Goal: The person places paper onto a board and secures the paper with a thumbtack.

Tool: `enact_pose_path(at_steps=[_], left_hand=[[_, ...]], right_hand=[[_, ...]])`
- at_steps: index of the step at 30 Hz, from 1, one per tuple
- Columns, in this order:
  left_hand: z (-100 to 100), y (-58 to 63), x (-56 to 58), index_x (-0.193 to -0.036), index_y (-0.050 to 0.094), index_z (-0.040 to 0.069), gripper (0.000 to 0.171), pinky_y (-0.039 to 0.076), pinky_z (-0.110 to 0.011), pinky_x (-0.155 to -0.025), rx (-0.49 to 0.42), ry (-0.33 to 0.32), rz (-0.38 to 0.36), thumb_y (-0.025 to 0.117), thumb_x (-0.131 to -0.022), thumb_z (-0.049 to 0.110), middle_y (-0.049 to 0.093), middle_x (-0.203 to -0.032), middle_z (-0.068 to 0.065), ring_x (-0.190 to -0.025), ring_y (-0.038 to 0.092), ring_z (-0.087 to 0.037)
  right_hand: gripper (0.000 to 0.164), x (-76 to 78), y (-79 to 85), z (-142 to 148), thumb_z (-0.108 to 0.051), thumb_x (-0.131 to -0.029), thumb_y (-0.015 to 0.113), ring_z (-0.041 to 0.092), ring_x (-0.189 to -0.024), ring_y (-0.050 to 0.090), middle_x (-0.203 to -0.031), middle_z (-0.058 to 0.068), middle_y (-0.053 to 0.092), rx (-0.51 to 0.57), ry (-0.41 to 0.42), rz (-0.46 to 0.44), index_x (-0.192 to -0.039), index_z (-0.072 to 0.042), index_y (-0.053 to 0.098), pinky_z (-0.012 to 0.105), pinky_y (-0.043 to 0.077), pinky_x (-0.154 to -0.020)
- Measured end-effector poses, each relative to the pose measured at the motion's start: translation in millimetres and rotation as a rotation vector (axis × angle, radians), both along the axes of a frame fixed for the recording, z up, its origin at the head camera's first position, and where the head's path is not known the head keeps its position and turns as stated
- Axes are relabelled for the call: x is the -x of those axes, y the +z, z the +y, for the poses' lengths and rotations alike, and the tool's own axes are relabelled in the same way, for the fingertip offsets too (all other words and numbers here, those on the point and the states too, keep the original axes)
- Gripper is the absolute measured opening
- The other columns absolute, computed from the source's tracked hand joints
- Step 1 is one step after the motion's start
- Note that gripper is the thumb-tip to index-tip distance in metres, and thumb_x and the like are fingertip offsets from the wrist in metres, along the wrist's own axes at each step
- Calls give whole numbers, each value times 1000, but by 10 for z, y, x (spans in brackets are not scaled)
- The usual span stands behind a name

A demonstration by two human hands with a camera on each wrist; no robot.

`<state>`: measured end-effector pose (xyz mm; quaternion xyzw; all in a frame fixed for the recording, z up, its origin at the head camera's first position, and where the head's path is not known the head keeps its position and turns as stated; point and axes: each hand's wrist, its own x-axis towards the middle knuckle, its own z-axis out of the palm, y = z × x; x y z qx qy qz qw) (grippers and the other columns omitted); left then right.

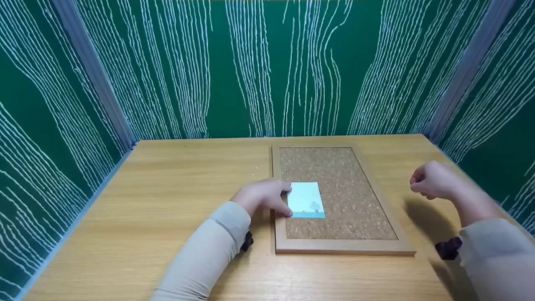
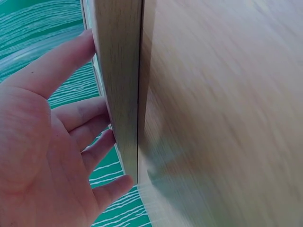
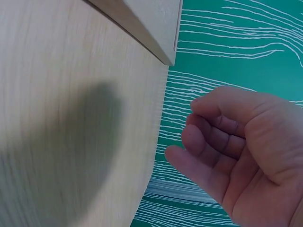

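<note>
A pale sheet of note paper [image 1: 304, 198], printed with a small tree near its bottom edge, lies on the left part of a framed corkboard [image 1: 338, 188]. At the sheet's left edge, my left hand [image 1: 269, 194] touches it with spread thumb and fingertips. The left wrist view shows that hand [image 2: 52, 132] with its fingers extended along the board's wooden frame [image 2: 116, 71]. To the right of the board, my right hand [image 1: 436, 180] is raised above the table. Its fingers [image 3: 208, 172] are curled, with the thumb close to the index finger; whether something small sits between them is hidden.
The corkboard lies flat on a wooden table [image 1: 167, 200]. Tiny pale specks [image 1: 255, 168] are on the table left of the board. Green walls [image 1: 217, 67] with white wavy lines enclose the back and both sides.
</note>
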<state>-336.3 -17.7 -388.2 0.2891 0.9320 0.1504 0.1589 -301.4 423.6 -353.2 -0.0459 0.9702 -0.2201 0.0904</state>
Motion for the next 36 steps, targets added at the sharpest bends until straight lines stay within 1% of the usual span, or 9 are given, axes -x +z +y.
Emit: enact_pose_path(at_steps=[5, 7, 11, 14, 19, 25, 28, 32, 36], left_hand=[[-2, -1, -1, -151, 52, 16, 79, 34, -43, -115, -3, 14, -11, 83, -84, 43, 48, -153, -5, -138, 44, -23], [-5, -3, 1, -151, 52, 16, 79, 34, -43, -115, -2, 15, -10, 83, -84, 43, 48, -153, -5, -138, 43, -23], [-7, -4, 6, -151, 52, 14, 78, 33, -40, -115, 9, -11, 5, 82, -84, 43, 47, -155, -3, -141, 42, -22], [-4, -7, 8, -151, 52, 14, 78, 33, -39, -115, 15, -20, 12, 81, -85, 44, 47, -156, -2, -142, 41, -22], [-1, -2, 7, -151, 51, 15, 79, 34, -40, -115, 10, -11, 8, 82, -84, 44, 47, -155, -3, -141, 42, -22], [-2, -2, 7, -151, 51, 15, 79, 33, -40, -116, 10, -16, 9, 82, -85, 44, 46, -156, -3, -142, 41, -23], [-3, -7, 10, -151, 52, 14, 79, 34, -40, -115, 10, -19, 12, 82, -84, 44, 47, -155, -4, -141, 42, -23], [-9, -9, 10, -152, 51, 16, 80, 35, -41, -114, 9, -6, 4, 82, -84, 45, 48, -154, -3, -139, 44, -22], [-14, 2, 1, -152, 50, 18, 80, 35, -43, -114, 9, 12, -7, 82, -85, 46, 47, -155, -3, -140, 43, -22]], right_hand=[[12, 22, -38, -7, -7, -92, 69, 24, -74, 60, -84, 11, 66, 25, 4, -64, -95, 5, 68, 39, 60, -66], [11, 36, -65, -9, -6, -92, 69, 23, -73, 60, -83, 10, 66, 16, 15, -89, -95, 5, 69, 38, 60, -64], [10, 50, -120, -14, -5, -91, 67, 21, -70, 58, -77, 6, 63, -15, 44, -136, -92, 3, 71, 39, 59, -61], [10, 53, -150, -28, -4, -91, 65, 21, -69, 58, -75, 6, 62, -36, 38, -185, -93, 3, 72, 41, 60, -62], [10, 52, -171, -67, -5, -89, 69, 22, -71, 59, -79, 9, 61, -54, -1, -258, -94, 3, 70, 43, 61, -64], [8, 18, -202, -111, -3, -84, 69, 19, -64, 58, -72, 6, 61, -70, 7, -267, -90, 2, 69, 40, 59, -60], [9, 7, -216, -124, -3, -85, 69, 20, -65, 59, -74, 7, 62, -72, 10, -269, -91, 3, 69, 39, 58, -60], [8, 6, -222, -138, -3, -87, 69, 21, -66, 61, -77, 8, 63, -58, 4, -280, -92, 3, 68, 39, 59, -61], [10, 8, -196, -148, -8, -89, 71, 20, -66, 60, -75, 7, 62, -40, 6, -270, -91, 2, 69, 38, 59, -61]])
